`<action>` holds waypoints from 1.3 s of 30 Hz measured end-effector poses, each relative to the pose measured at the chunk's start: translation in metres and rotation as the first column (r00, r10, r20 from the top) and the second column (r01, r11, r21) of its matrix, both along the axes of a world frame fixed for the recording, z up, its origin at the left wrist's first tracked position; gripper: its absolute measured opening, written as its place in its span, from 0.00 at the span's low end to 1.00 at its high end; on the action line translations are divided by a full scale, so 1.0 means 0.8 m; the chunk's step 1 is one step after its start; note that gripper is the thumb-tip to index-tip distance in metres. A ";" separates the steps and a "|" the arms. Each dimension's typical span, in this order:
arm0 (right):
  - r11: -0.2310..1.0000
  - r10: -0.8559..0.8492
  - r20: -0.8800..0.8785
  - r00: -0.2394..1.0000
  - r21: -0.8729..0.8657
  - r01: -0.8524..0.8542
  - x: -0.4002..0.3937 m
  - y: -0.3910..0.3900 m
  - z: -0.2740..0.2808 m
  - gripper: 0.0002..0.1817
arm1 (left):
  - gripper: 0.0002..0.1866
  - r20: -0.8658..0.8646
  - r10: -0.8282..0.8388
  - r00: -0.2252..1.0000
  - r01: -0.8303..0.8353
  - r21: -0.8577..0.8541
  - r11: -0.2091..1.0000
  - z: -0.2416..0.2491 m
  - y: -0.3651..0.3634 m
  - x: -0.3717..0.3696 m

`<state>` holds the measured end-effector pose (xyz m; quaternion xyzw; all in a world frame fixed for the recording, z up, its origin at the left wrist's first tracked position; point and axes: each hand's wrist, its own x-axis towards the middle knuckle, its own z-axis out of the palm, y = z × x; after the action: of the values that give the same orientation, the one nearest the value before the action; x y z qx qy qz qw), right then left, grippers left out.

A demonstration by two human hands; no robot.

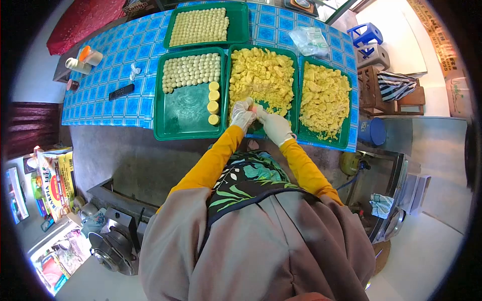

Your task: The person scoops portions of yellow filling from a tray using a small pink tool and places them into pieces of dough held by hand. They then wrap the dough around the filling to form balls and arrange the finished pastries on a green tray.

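Observation:
My left hand [242,117] and my right hand [276,127], both in pale thin gloves, meet over the near edge of a green tray [295,103] heaped with crumbly yellow filling [263,72]. The fingers of both are closed around something small, with a pale rounded bit showing at the left fingertips; what it is I cannot make out. To the left, another green tray [186,113] bears rows of pale dough balls [191,71] at its far side. Several yellow discs [213,108] stand in a column along its right side.
On the right is a tray with more yellow filling [325,98]. Farther back, a tray holds many small balls [200,26]. A plastic bag [309,41], a remote control [121,92] and jars [89,56] lie on the blue checked tablecloth [143,70].

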<state>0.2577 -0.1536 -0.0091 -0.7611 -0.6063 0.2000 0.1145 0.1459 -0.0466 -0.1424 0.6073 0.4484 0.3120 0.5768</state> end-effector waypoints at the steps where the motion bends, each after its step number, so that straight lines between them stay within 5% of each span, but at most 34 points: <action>1: 0.998 0.037 0.032 0.999 -0.058 -0.035 0.010 -0.003 0.000 0.19 | 0.29 -0.033 -0.020 0.999 0.020 0.005 1.000 0.005 -0.002 -0.003; 5: 0.998 0.064 0.038 0.997 -0.027 -0.063 0.028 -0.025 0.033 0.17 | 0.27 -0.131 -0.114 0.985 0.089 -0.179 0.980 0.053 0.001 -0.013; 7: 0.995 0.024 0.111 0.993 0.097 -0.035 0.039 -0.032 0.000 0.16 | 0.24 -0.546 -0.160 0.822 0.353 0.269 0.896 0.115 0.001 -0.020; 8: 0.995 0.020 0.113 0.993 0.096 -0.031 0.037 -0.031 0.003 0.16 | 0.24 -0.545 -0.164 0.822 0.357 0.269 0.895 0.137 0.002 -0.016; 10: 0.956 -0.012 0.440 0.898 0.269 -0.119 0.024 -0.020 0.025 0.14 | 0.13 -0.763 -0.291 0.577 0.557 0.107 0.824 0.160 0.008 -0.004; 11: 0.955 -0.013 0.439 0.898 0.271 -0.119 0.015 -0.012 0.036 0.14 | 0.19 -0.782 -0.332 0.527 0.588 0.054 0.807 0.148 0.018 0.002; 14: 0.927 -0.179 0.439 0.880 0.375 0.002 0.003 0.007 0.039 0.12 | 0.20 -0.784 -0.253 0.567 0.539 0.121 0.834 0.129 0.015 0.003; 16: 0.913 -0.135 -0.005 0.991 0.387 0.126 0.009 0.028 -0.005 0.08 | 0.20 -0.750 -0.222 0.623 0.514 0.178 0.839 0.124 0.010 -0.004; 17: 0.897 -0.207 -0.476 0.855 0.257 0.361 0.006 0.040 -0.031 0.06 | 0.20 -0.712 -0.189 0.676 0.485 0.237 0.842 0.124 0.007 -0.008; 20: 0.884 -0.341 -0.566 0.751 0.078 0.461 0.013 0.061 -0.089 0.08 | 0.20 -0.708 -0.210 0.674 0.461 0.181 0.869 0.153 -0.006 -0.011; 24: 0.863 -0.400 -0.553 0.731 0.041 0.503 0.011 0.060 -0.081 0.06 | 0.20 -0.654 -0.204 0.728 0.482 0.278 0.831 0.142 -0.008 -0.012; 27: 0.830 -0.353 -0.485 0.800 0.232 0.507 0.002 0.060 -0.077 0.07 | 0.21 -0.657 -0.247 0.712 0.504 0.234 0.831 0.138 -0.003 -0.010; 34: 0.772 -0.396 -0.602 0.693 0.190 0.606 0.000 0.053 -0.053 0.07 | 0.23 -0.670 -0.230 0.706 0.491 0.229 0.840 0.165 0.008 -0.007; 36: 0.688 -0.340 -0.886 0.314 -0.007 0.726 0.002 0.049 -0.012 0.10 | 0.26 -0.473 -0.192 0.860 0.357 0.288 0.889 0.137 0.041 -0.009; 37: 0.737 -0.330 -0.801 0.500 0.112 0.666 -0.005 0.045 0.002 0.16 | 0.29 -0.550 -0.286 0.785 0.405 0.105 0.908 0.174 0.061 -0.004; 38: 0.734 -0.333 -0.802 0.496 0.110 0.670 -0.008 0.045 -0.003 0.16 | 0.30 -0.612 -0.285 0.738 0.398 0.054 0.916 0.202 0.073 0.002; 39: 0.852 -0.248 -0.413 0.876 0.338 0.401 -0.010 0.046 -0.013 0.18 | 0.31 -0.601 -0.310 0.737 0.402 0.020 0.915 0.205 0.087 0.009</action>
<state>0.2498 -0.1170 -0.0197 -0.7631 -0.4641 0.1784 0.4128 0.1533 0.0229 0.0215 0.7891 0.4546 0.0254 0.4123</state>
